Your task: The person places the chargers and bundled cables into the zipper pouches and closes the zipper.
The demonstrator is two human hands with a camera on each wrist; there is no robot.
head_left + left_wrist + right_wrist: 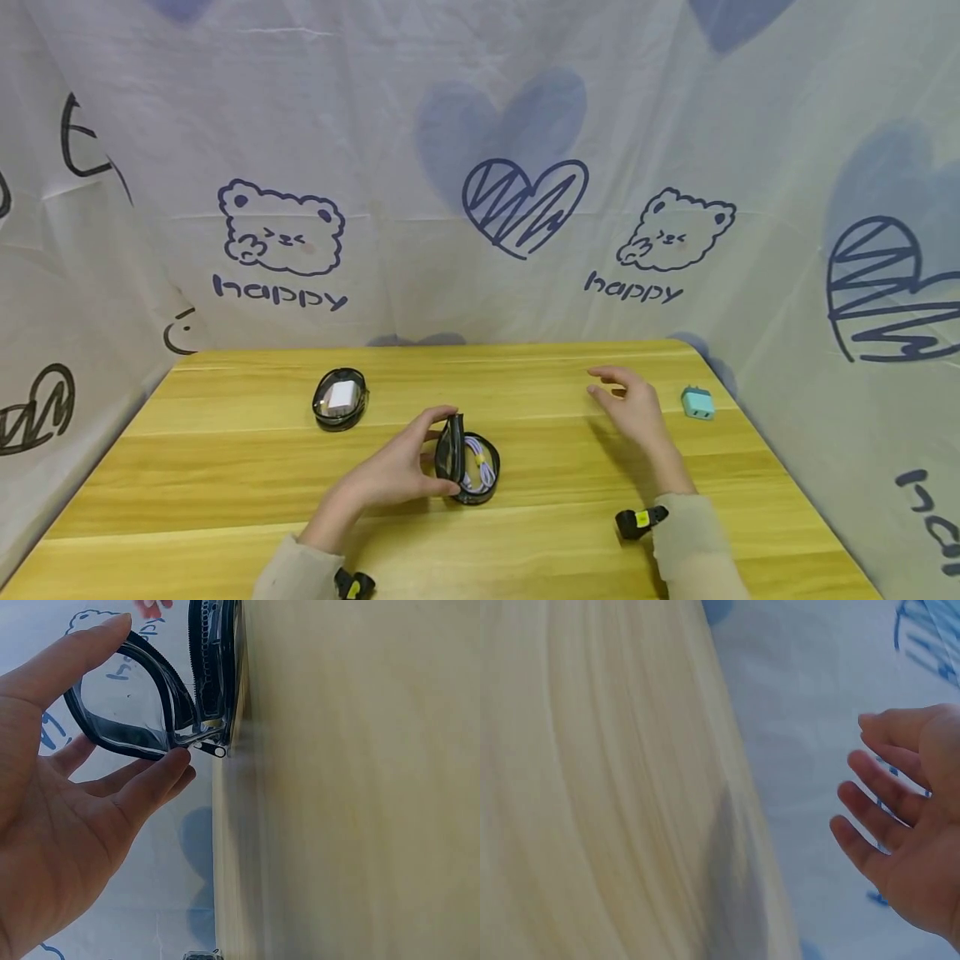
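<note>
Two pouches: both are seen on the wooden table [225, 467], one worked on, one set aside.
Left hand: the left hand [397, 475] is curled round the raised lid of the open round pouch [468, 467], thumb on top and fingers beneath, so the flap is held upright.
Wrist view: the clear lid [127, 697] is pinched between thumb and fingertips, and the zip pull [214, 750] is seen hanging at the hinge, the zip undone.
Contents: a coiled pale cable [476, 471] with a yellow tie is already seen lying inside that pouch.
Right hand: the right hand [633, 408] is held above the table with fingers spread and relaxed; nothing is gripped, and it is nearest the mint-green charger plug [697, 403], which is not touched.
Second pouch: a closed round pouch [340, 398] with a white plug inside is left well apart, toward the back left.
Progress: judged from this, the cable is packed, while the mint plug is not yet picked up and the lid is not yet zipped.
</note>
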